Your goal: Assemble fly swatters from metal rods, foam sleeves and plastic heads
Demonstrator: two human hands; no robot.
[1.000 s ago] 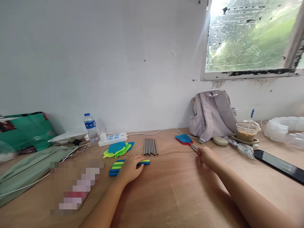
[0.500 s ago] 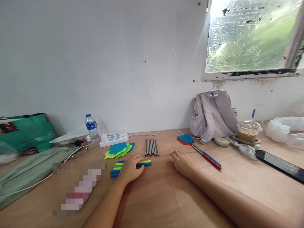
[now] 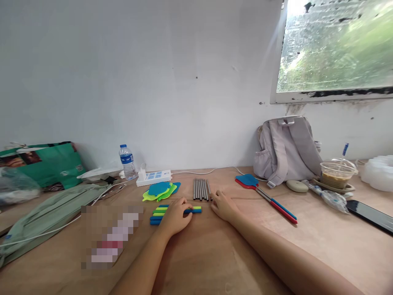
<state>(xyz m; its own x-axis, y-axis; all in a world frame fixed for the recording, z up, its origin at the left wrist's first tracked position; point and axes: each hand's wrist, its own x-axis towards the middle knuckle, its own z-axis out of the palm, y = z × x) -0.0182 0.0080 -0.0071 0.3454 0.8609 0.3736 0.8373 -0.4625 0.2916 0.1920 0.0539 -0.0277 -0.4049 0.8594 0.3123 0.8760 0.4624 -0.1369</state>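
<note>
Wooden desk [image 3: 215, 254], set against a white wall. Far L: green bag [image 3: 46, 162], clear plastic bag [image 3: 15, 188], sage-green fabric [image 3: 46, 215] w/ a white cable [image 3: 39, 235] across it. By the wall: water bottle [image 3: 127, 162], upright, just beside a white power strip [image 3: 153, 178]. Centre: stack of blue & yellow-green mesh swatter heads [image 3: 159, 190]; in front of it, blue & yellow-green foam grips [image 3: 157, 221] in a row; steel rods [image 3: 201, 189] side by side, just R of the heads. Further R, two assembled swatters [image 3: 267, 198], red & blue, lying together. Far R: grey backpack [image 3: 287, 149] leaning on the wall, pale oval thing [image 3: 297, 186], plastic cup [image 3: 336, 176] w/ straw, crumpled wrapper [image 3: 328, 196], dark phone [image 3: 373, 215] lying flat, translucent tubs [image 3: 379, 172] at edge of view
</note>
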